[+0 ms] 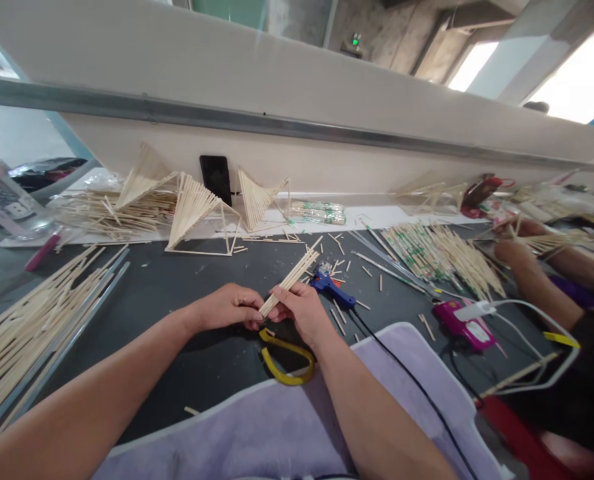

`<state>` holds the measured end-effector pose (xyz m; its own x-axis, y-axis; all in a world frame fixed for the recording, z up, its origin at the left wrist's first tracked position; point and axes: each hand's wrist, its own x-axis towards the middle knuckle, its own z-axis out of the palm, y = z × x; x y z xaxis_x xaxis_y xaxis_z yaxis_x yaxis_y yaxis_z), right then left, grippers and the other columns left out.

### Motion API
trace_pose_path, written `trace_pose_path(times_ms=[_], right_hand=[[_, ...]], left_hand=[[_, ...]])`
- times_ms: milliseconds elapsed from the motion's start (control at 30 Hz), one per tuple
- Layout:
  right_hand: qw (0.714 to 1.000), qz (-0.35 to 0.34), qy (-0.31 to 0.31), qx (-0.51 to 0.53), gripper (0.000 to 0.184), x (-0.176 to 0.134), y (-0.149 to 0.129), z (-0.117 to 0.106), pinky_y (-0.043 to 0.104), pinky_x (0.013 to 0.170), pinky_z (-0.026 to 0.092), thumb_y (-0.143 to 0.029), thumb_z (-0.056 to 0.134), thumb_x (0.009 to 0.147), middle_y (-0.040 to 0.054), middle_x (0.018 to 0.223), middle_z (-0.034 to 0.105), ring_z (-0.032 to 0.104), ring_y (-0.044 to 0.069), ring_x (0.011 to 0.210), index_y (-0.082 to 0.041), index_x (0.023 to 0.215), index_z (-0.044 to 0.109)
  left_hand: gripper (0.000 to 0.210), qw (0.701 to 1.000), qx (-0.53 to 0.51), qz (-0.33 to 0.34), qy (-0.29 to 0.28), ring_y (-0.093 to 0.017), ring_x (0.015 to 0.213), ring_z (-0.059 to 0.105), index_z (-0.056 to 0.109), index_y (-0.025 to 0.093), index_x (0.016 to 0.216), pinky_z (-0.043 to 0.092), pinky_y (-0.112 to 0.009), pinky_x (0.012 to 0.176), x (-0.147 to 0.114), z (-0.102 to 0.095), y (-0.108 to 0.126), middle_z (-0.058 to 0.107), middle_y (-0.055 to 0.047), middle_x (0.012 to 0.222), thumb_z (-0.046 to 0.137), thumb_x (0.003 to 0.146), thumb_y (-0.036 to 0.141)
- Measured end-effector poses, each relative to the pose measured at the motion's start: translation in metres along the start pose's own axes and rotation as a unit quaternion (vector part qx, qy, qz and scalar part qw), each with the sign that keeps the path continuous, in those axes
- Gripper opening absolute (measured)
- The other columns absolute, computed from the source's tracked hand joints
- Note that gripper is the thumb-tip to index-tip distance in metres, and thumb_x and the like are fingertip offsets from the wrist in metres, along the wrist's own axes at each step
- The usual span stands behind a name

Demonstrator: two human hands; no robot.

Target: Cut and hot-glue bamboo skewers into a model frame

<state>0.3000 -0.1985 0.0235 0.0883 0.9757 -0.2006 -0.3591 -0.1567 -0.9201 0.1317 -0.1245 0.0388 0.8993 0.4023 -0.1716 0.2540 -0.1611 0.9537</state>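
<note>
A small bundle of thin wooden sticks [297, 270] slants up and away between my hands. My right hand [301, 308] is closed around the lower part of the bundle. With bent fingers pressed together, my left hand [234, 307] pinches the near end of the sticks. Just below my hands lies a tool with yellow looped handles [297, 379]; its head is mostly hidden under my fingers. Beyond my right hand a blue glue gun [335, 291] rests on the dark tabletop [197, 280], with short stick offcuts around it.
Stick-built twisted frames [194, 210] stand along the back near an upright phone [215, 177]. Loose sticks [31, 320] spread at left; wrapped sticks [411, 247] lie at right. A pink power block [464, 327] with cables and another person's hands [519, 243] are further right. A lilac cloth [257, 433] covers the front edge.
</note>
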Motion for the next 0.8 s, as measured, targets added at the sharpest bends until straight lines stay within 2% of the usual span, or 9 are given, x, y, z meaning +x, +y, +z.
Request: trace_pose_path(times_ms=[200, 500, 800], right_hand=[[1.000, 0.005, -0.001, -0.001, 0.027, -0.0001, -0.0006, -0.0001, 0.021, 0.043, 0.046, -0.036, 0.069, 0.063, 0.0000, 0.052, 0.064, 0.056, 0.011, 0.042, -0.013, 0.073, 0.060], [1.000, -0.005, -0.002, 0.001, 0.026, -0.0002, 0.0003, -0.0012, 0.020, 0.043, 0.046, -0.035, 0.068, 0.064, 0.0009, 0.054, 0.064, 0.056, 0.010, 0.042, -0.012, 0.074, 0.062], [1.000, -0.004, -0.004, 0.007, 0.025, -0.0003, 0.0000, -0.0002, 0.019, 0.043, 0.047, -0.033, 0.068, 0.064, 0.0015, 0.054, 0.065, 0.057, 0.010, 0.042, -0.012, 0.074, 0.061]], left_hand=[[0.021, 1.000, -0.019, -0.012, -0.003, -0.015, 0.066, 0.063, 0.064, 0.012, 0.085, 0.050, -0.026, 0.064, 0.0002, -0.0011, -0.0014, 0.066, -0.005, 0.071, 0.053, 0.079, 0.029], [0.016, 0.996, -0.064, -0.050, -0.036, -0.015, 0.063, 0.063, 0.064, 0.013, 0.081, 0.050, -0.026, 0.062, 0.0015, 0.0000, -0.0009, 0.066, -0.004, 0.067, 0.060, 0.074, 0.027], [0.036, 0.997, -0.045, -0.046, -0.036, -0.012, 0.053, 0.060, 0.062, 0.010, 0.081, 0.049, -0.023, 0.052, 0.0001, 0.0018, 0.0047, 0.065, -0.007, 0.065, 0.050, 0.081, 0.044]])
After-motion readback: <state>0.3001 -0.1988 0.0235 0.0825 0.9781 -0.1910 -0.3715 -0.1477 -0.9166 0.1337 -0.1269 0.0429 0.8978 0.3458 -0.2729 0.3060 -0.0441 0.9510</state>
